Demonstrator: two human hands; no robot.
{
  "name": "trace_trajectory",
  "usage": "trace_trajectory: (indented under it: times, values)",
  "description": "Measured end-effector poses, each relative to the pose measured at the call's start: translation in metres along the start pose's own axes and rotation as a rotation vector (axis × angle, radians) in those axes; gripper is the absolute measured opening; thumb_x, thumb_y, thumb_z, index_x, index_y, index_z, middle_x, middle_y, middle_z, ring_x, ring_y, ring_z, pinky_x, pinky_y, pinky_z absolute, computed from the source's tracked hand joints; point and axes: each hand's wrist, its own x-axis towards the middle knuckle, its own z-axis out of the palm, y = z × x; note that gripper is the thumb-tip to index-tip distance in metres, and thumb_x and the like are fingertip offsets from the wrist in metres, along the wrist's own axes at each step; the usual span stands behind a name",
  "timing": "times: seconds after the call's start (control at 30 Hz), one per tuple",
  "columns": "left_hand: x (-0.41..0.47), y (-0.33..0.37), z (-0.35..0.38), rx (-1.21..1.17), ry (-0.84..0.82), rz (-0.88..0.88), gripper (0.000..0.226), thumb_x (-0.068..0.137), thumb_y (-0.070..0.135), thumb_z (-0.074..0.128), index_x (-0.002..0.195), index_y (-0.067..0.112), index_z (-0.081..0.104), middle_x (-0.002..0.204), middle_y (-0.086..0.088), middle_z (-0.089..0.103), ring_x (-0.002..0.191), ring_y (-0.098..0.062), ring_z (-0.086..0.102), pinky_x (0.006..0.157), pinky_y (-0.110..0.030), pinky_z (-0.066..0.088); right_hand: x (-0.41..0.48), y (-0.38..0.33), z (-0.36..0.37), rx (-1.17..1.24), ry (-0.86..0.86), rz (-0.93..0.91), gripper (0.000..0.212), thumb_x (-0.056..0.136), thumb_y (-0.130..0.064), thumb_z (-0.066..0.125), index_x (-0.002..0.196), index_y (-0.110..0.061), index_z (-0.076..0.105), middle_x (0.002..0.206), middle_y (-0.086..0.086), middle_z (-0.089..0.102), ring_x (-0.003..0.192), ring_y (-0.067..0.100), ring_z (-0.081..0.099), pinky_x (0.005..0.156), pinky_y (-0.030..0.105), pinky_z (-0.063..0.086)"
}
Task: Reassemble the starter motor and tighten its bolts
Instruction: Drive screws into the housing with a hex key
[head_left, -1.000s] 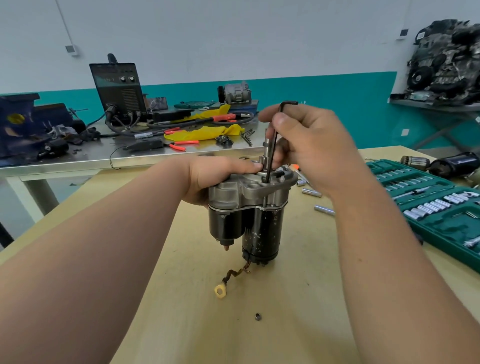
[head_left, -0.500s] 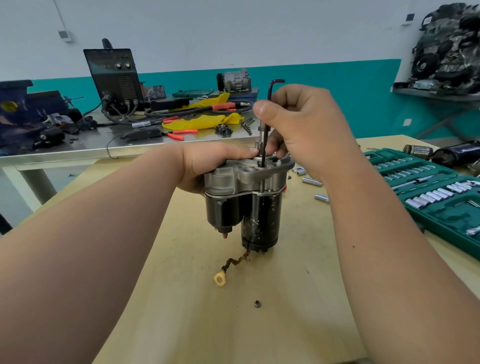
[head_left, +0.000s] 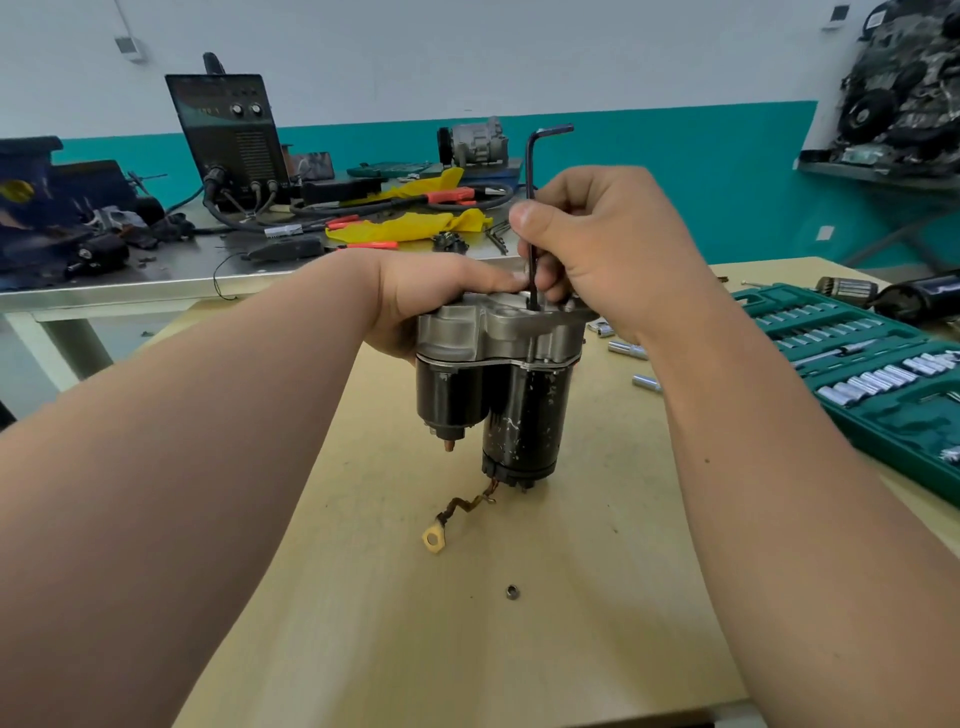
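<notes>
Head view: left hand (head_left: 415, 299) gripped the starter motor (head_left: 498, 389), right hand (head_left: 608, 244) pinched the hex key (head_left: 531, 171), which could slip if tilted.

Scuffed black starter motor (head_left: 524, 415), matt wooden table (head_left: 467, 649).

Starter motor (head_left: 498, 384) upright on wooden table (head_left: 571, 623), left hand (head_left: 431, 296) gripping housing at 9 o'clock, right hand (head_left: 608, 244) pinching vertical hex key (head_left: 532, 171) seated in top, socket set case (head_left: 883, 374) at 3 o'clock.
</notes>
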Motion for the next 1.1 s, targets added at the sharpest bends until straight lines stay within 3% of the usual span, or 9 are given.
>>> trace_trajectory:
  times: [0.17, 0.23, 0.33, 0.4, 0.47, 0.6, 0.83, 1.0, 1.1]
  values:
    - [0.0, 0.006, 0.007, 0.025, 0.017, -0.005, 0.052, 0.069, 0.052, 0.062, 0.108, 0.018, 0.063, 0.097, -0.004, 0.075, 0.082, -0.019, 0.072, 0.078, -0.035, 0.05, -0.008, 0.002, 0.003, -0.065, 0.135, -0.08, 0.021, 0.087, -0.025, 0.067, 0.068, -0.029, 0.06, 0.055, -0.01, 0.061, 0.049, 0.002, 0.055, 0.053, 0.027, 0.053]
    - [-0.002, 0.005, 0.008, 0.034, 0.042, -0.009, 0.056, 0.068, 0.053, 0.063, 0.111, 0.018, 0.064, 0.1, -0.005, 0.075, 0.085, -0.02, 0.072, 0.083, -0.038, 0.05, -0.008, 0.0, -0.006, 0.059, 0.116, -0.058, 0.017, 0.091, -0.018, 0.059, 0.081, -0.03, 0.064, 0.06, -0.009, 0.063, 0.056, 0.006, 0.058, 0.056, 0.029, 0.054]
    - [-0.006, 0.0, 0.009, 0.035, 0.057, 0.005, 0.055, 0.068, 0.055, 0.063, 0.111, 0.02, 0.064, 0.098, -0.004, 0.075, 0.082, -0.018, 0.072, 0.081, -0.035, 0.051, -0.005, -0.005, -0.032, 0.284, 0.037, 0.043, 0.04, 0.088, 0.002, 0.04, 0.098, -0.029, 0.062, 0.062, -0.006, 0.061, 0.052, 0.014, 0.058, 0.051, 0.03, 0.05]
    - [-0.009, -0.004, 0.009, 0.022, 0.062, 0.023, 0.054, 0.068, 0.054, 0.063, 0.11, 0.02, 0.065, 0.099, -0.004, 0.076, 0.083, -0.016, 0.072, 0.08, -0.034, 0.051, -0.007, -0.008, -0.046, 0.032, -0.077, 0.057, 0.042, 0.088, 0.002, 0.038, 0.098, -0.03, 0.064, 0.065, -0.008, 0.058, 0.045, 0.009, 0.047, 0.044, 0.025, 0.042]
    - [-0.012, -0.008, 0.01, 0.01, 0.069, 0.032, 0.057, 0.068, 0.055, 0.064, 0.113, 0.02, 0.065, 0.104, -0.005, 0.075, 0.089, -0.018, 0.071, 0.085, -0.035, 0.05, -0.015, -0.011, -0.051, -0.387, -0.257, -0.004, 0.025, 0.098, -0.016, 0.043, 0.098, -0.029, 0.064, 0.066, -0.012, 0.059, 0.046, 0.004, 0.045, 0.047, 0.022, 0.037]
    - [-0.017, -0.013, 0.012, 0.007, 0.07, 0.043, 0.054, 0.067, 0.057, 0.063, 0.109, 0.023, 0.066, 0.1, -0.002, 0.076, 0.085, -0.015, 0.072, 0.08, -0.032, 0.051, -0.025, -0.02, -0.05, -0.749, -0.376, -0.082, 0.004, 0.1, -0.037, 0.044, 0.104, -0.036, 0.045, 0.082, -0.018, 0.054, 0.074, -0.003, 0.051, 0.059, 0.02, 0.034]
    - [-0.021, -0.024, 0.015, -0.018, 0.086, 0.063, 0.066, 0.062, 0.06, 0.065, 0.114, 0.018, 0.065, 0.105, -0.006, 0.074, 0.091, -0.019, 0.069, 0.09, -0.036, 0.05, -0.025, -0.041, -0.048, -0.955, -0.489, -0.172, 0.014, 0.102, -0.028, 0.043, 0.097, -0.036, 0.054, 0.077, -0.024, 0.048, 0.071, -0.005, 0.045, 0.058, 0.013, 0.028]
    - [-0.024, -0.029, 0.016, -0.057, 0.093, 0.075, 0.056, 0.064, 0.059, 0.063, 0.106, 0.021, 0.066, 0.097, -0.003, 0.075, 0.084, -0.016, 0.069, 0.083, -0.033, 0.051, -0.031, -0.042, -0.041, -0.827, -0.466, -0.214, 0.011, 0.094, -0.025, 0.059, 0.095, -0.035, 0.063, 0.085, -0.023, 0.059, 0.073, -0.015, 0.052, 0.061, 0.002, 0.036]
    - [-0.025, -0.029, 0.018, -0.056, 0.093, 0.083, 0.056, 0.065, 0.059, 0.062, 0.105, 0.02, 0.066, 0.095, -0.002, 0.075, 0.081, -0.015, 0.07, 0.082, -0.032, 0.051, -0.034, -0.037, -0.038, -0.765, -0.424, -0.209, 0.016, 0.095, -0.021, 0.057, 0.097, -0.037, 0.061, 0.082, -0.013, 0.065, 0.071, -0.006, 0.055, 0.059, 0.011, 0.042]
